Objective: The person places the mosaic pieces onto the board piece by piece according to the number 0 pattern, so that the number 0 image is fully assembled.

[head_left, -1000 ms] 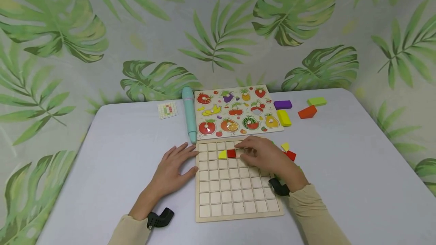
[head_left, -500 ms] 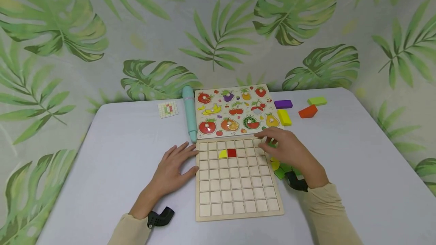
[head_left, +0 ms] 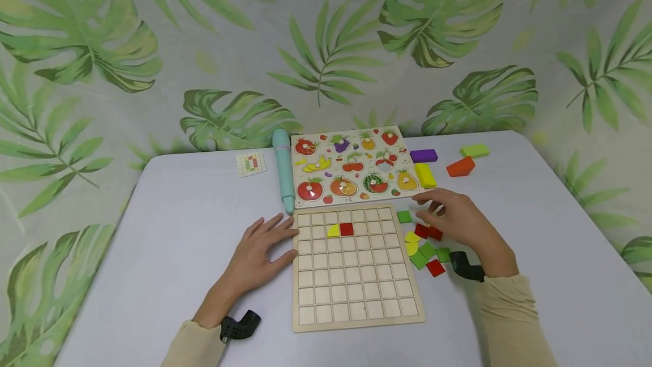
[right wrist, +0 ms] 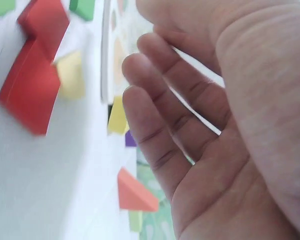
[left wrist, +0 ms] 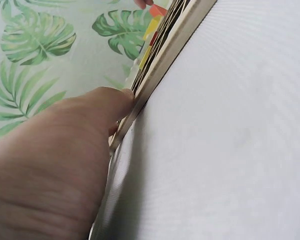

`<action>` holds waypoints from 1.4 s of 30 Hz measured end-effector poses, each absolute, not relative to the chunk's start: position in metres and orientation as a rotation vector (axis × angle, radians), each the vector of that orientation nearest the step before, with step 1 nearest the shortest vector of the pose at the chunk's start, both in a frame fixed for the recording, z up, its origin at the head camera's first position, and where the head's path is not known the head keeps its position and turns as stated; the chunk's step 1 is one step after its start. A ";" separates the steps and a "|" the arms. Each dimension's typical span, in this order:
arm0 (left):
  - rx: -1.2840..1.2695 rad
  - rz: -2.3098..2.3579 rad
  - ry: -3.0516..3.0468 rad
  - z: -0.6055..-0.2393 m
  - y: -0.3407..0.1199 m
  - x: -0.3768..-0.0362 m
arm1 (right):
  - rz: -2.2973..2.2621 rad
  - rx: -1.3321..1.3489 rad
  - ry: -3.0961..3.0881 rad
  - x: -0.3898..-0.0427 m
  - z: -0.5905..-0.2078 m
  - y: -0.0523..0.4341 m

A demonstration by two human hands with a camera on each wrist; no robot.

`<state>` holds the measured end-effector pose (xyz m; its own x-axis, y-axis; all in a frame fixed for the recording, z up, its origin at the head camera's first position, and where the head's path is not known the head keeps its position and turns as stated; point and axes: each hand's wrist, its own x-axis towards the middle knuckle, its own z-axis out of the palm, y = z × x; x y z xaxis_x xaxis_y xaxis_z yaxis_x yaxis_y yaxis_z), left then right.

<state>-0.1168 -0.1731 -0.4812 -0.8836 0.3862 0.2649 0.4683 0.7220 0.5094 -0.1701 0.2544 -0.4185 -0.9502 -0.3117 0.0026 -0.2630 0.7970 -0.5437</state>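
Observation:
A wooden grid board (head_left: 356, 282) lies on the table, holding a yellow tile (head_left: 333, 231) with one rounded corner and a red square tile (head_left: 346, 229) side by side. My left hand (head_left: 262, 251) rests at the board's left edge with fingers spread, the fingertips and thumb touching it. Over the loose tiles to the right of the board hovers my right hand (head_left: 453, 217). Its palm and fingers show bare in the right wrist view, apart from the red tiles (right wrist: 32, 85) there. Beneath or near it lie green tiles (head_left: 427, 250), yellow tiles (head_left: 411, 248) and a red tile (head_left: 435, 268).
Behind the grid board lies a fruit puzzle board (head_left: 351, 183), with a teal pen-shaped object (head_left: 283, 169) along its left side. A small pattern card (head_left: 251, 164) is farther left. Purple (head_left: 424, 156), yellow (head_left: 425, 175), orange (head_left: 460, 167) and lime blocks (head_left: 474, 152) sit at the back right.
My right hand has moved from over the grid board, beside the red tile, rightward to above the loose tiles. My left hand has stayed at the board's edge.

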 end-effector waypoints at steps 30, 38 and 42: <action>-0.726 -0.889 -2.752 -0.480 -0.172 -0.117 | -0.797 -0.380 2.845 -0.174 -0.434 0.274; -0.723 -0.894 -2.755 -0.480 -0.172 -0.117 | -0.779 -0.347 2.837 -0.176 -0.435 0.274; -0.720 -0.901 -2.757 -0.481 -0.171 -0.118 | -0.776 -0.347 2.835 -0.176 -0.436 0.273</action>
